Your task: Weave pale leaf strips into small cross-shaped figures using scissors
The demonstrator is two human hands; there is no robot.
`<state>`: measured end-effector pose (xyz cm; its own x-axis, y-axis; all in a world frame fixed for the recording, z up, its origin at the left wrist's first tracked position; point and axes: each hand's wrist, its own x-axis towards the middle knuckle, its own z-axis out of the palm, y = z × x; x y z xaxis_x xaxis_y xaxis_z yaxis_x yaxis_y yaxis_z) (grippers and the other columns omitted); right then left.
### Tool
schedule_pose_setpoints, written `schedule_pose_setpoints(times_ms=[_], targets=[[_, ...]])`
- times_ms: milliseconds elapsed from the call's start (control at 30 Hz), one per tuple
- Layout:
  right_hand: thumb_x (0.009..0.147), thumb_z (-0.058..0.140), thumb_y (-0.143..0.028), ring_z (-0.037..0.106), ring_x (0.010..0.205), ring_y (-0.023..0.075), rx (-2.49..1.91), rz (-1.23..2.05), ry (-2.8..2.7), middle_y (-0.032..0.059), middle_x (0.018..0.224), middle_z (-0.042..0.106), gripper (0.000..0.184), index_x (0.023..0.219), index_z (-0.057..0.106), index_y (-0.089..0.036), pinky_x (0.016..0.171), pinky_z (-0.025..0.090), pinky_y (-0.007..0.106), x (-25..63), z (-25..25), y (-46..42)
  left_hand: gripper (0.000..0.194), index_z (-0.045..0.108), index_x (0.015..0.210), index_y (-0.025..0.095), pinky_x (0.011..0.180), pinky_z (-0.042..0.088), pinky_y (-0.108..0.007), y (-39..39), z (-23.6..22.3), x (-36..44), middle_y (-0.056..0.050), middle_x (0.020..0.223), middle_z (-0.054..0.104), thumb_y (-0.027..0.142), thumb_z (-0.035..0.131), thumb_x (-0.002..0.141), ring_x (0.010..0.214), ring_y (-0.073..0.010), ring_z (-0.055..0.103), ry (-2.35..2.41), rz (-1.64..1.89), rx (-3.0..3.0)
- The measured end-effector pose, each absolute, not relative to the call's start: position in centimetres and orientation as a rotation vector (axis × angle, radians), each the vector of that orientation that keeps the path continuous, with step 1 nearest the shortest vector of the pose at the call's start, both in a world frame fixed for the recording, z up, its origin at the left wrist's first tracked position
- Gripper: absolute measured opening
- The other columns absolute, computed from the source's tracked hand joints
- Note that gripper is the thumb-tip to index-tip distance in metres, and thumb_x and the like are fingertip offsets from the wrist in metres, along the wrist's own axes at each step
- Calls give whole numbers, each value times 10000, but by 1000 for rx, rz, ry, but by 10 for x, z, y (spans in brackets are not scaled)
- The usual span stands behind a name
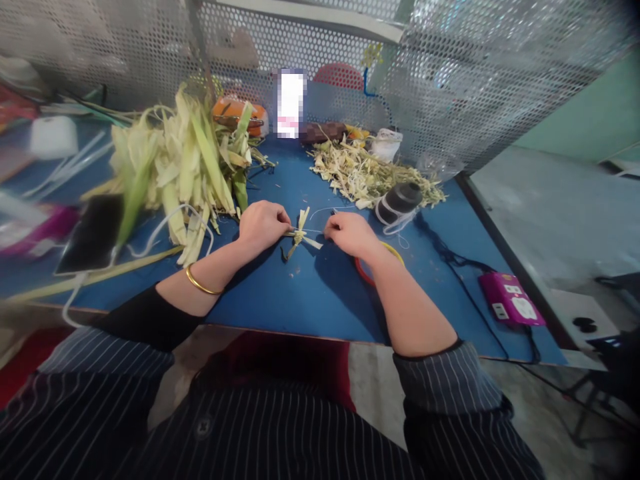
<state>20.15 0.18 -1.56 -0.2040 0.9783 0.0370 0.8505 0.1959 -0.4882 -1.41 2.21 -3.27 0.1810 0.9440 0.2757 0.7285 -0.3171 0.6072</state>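
Low over the blue table (pixel 270 293), a small knotted bundle of corn husk strips (pixel 299 236) has pale ends sticking out several ways and one dark tip. My left hand (pixel 263 223) pinches it at its left side. A thin white thread (pixel 314 231) runs taut from the bundle to my right hand (pixel 351 233), whose fingers are closed on it. Something small and dark shows at the top of the right fingers, too little to name. Under my right wrist lies a red and yellow ring (pixel 365 272), partly covered.
Corn husks (pixel 170 160) are heaped at the left, beside a dark phone (pixel 93 233) with a white cable. Husk scraps (pixel 345 170) are piled at the back right, near a dark thread spool (pixel 400 203). A purple box (pixel 511 298) sits at the right edge. Perforated metal panels (pixel 320 40) stand behind.
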Motion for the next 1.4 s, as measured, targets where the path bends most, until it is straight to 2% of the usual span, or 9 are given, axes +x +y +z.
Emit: schedule_pose_setpoints(times_ms=[100, 267, 400, 533, 733, 933, 1133, 1400], targets=[[768, 570, -211, 526, 606, 131, -1525, 717, -1977, 25, 674, 627, 150, 631, 627, -186, 637, 395, 279, 197, -17, 1, 83, 711, 585, 230, 550, 352, -311, 23, -34, -14, -31, 553, 630, 299, 757, 589, 579, -180, 536, 1521, 921, 2090], [800, 549, -278, 542, 634, 97, -1133, 1153, -1591, 46, 867, 674, 199, 632, 555, -171, 605, 409, 246, 184, -20, -4, 103, 724, 630, 213, 546, 340, -308, 21, -29, -12, -30, 549, 618, 316, 740, 629, 565, -172, 525, 1534, 896, 2040], [816, 525, -264, 551, 569, 87, -995, 1360, -1438, 20, 805, 665, 145, 700, 533, -177, 562, 402, 238, 180, -22, -5, 159, 695, 661, 180, 573, 359, -304, 22, -26, -11, -24, 603, 628, 334, 687, 698, 580, -153, 518, 1417, 896, 2043], [812, 523, -261, 540, 531, 80, -1066, 1320, -1430, -18, 643, 596, 151, 684, 515, -180, 528, 382, 220, 180, -24, -2, 224, 625, 685, 150, 628, 389, -281, 24, -26, -6, -22, 678, 625, 364, 649, 745, 635, -131, 515, 1247, 966, 1995], [821, 522, -296, 537, 520, 77, -1093, 1351, -1468, -28, 592, 565, 187, 671, 499, -188, 533, 394, 216, 180, -27, 0, 226, 539, 700, 155, 649, 409, -248, 21, -27, 0, -29, 784, 628, 348, 646, 750, 672, -100, 520, 966, 950, 1683], [826, 528, -313, 529, 523, 83, -1140, 1338, -1485, -30, 576, 555, 191, 679, 492, -197, 533, 405, 216, 179, -27, -1, 236, 482, 722, 171, 508, 353, -232, 15, -23, 2, -25, 767, 655, 352, 620, 785, 491, -55, 430, 921, 859, 1483], [820, 498, -248, 489, 522, 81, -1111, 1287, -1611, -35, 565, 531, 194, 638, 454, -199, 560, 425, 226, 176, -25, -5, 217, 538, 705, 154, 497, 342, -227, 15, -22, 2, -14, 658, 626, 338, 611, 793, 500, -65, 440, 1018, 798, 1657], [803, 471, -179, 457, 509, 80, -1186, 1152, -1747, -48, 539, 501, 193, 612, 458, -198, 558, 404, 227, 178, -29, -4, 189, 570, 680, 148, 503, 349, -229, 21, -27, -2, -49, 656, 657, 311, 627, 758, 532, -84, 497, 1020, 742, 1765]])
